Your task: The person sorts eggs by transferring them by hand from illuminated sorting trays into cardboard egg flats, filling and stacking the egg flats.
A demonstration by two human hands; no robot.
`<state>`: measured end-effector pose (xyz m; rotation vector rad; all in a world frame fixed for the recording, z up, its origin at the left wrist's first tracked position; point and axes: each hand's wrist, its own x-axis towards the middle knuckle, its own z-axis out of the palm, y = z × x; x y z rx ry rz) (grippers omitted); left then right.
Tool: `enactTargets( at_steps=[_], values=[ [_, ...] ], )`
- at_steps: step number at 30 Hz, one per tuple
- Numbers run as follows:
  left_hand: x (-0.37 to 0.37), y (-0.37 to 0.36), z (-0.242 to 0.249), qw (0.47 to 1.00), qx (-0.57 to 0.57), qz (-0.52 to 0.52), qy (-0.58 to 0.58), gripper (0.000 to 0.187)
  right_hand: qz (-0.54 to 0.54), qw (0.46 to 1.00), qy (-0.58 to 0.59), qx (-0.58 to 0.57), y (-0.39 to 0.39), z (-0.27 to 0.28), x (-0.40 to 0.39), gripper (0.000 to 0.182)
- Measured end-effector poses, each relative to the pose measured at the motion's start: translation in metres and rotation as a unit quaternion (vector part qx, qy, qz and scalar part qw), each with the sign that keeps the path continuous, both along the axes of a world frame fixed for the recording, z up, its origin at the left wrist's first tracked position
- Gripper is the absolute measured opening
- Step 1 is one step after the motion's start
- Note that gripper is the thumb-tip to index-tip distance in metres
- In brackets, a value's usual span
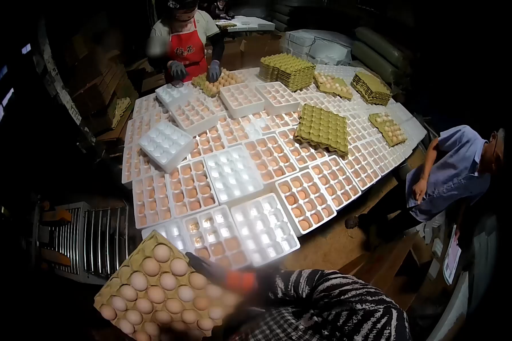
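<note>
A pulp tray of eggs (156, 294) fills the lower left, tilted, past the table's near edge. My right hand (207, 268), in a dark glove with an orange cuff, lies over the tray's upper right edge. Its fingers are smeared by motion, so its hold is unclear. My left hand does not show. Just beyond is a white foam tray (216, 236) with eggs in some of its cells. To its right sits a foam tray with bare cells (264, 230); another such tray (233, 173) lies farther in.
Egg-filled foam trays (190, 187) cover much of the table. Pulp trays are stacked at the back (287, 71) and right of centre (322, 129). Across the table a person in a red apron (188, 48) handles eggs. Another person (449, 170) stands at right. A roller conveyor (105, 238) is at left.
</note>
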<state>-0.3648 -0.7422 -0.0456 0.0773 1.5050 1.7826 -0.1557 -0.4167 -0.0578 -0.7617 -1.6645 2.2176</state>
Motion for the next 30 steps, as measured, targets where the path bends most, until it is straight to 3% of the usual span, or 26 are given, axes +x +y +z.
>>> enactTargets(
  at_steps=[6,7,8,12,16,18,19,21,23,24,25,27,30],
  values=[
    [0.049,0.14,0.039,0.975,0.142,-0.149,-0.089,0.052,-0.133,0.991,0.016,0.015,0.126,0.059,0.107,0.05],
    [0.071,0.184,0.05,0.976,0.147,-0.095,-0.126,0.052,-0.157,0.987,0.013,0.012,0.146,0.063,0.128,0.05],
    [0.078,0.224,0.05,0.969,0.154,-0.116,-0.157,0.05,-0.181,0.983,0.008,0.009,0.164,0.066,0.146,0.05],
    [0.104,0.377,0.031,0.92,0.177,-0.241,-0.252,0.046,-0.267,0.964,-0.011,-0.012,0.23,0.063,0.215,0.05],
    [0.131,0.481,0.025,0.921,0.109,-0.284,-0.245,0.045,-0.323,0.945,-0.038,-0.041,0.283,0.043,0.263,0.051],
    [0.131,0.536,-0.011,0.898,0.095,-0.317,-0.289,0.041,-0.34,0.937,-0.055,-0.055,0.304,0.03,0.278,0.051],
    [0.145,0.552,0.022,0.906,0.089,-0.338,-0.238,0.04,-0.346,0.934,-0.061,-0.059,0.313,0.023,0.284,0.051],
    [0.139,0.585,-0.018,0.915,0.065,-0.337,-0.213,0.039,-0.353,0.93,-0.078,-0.065,0.33,0.008,0.295,0.051],
    [0.141,0.615,-0.02,0.905,0.038,-0.362,-0.219,0.049,-0.354,0.928,-0.096,-0.065,0.35,-0.003,0.3,0.051],
    [0.15,0.614,0.011,0.919,0.01,-0.35,-0.179,0.05,-0.353,0.928,-0.105,-0.064,0.36,-0.009,0.3,0.051],
    [0.142,0.621,-0.014,0.912,0.016,-0.372,-0.172,0.051,-0.349,0.928,-0.118,-0.062,0.369,-0.014,0.299,0.051],
    [0.147,0.61,0.008,0.886,0.042,-0.371,-0.274,0.052,-0.345,0.925,-0.146,-0.056,0.379,-0.022,0.298,0.051],
    [0.149,0.598,0.033,0.898,0.011,-0.326,-0.295,0.056,-0.348,0.912,-0.217,-0.003,0.38,-0.018,0.301,0.051]
  ],
)
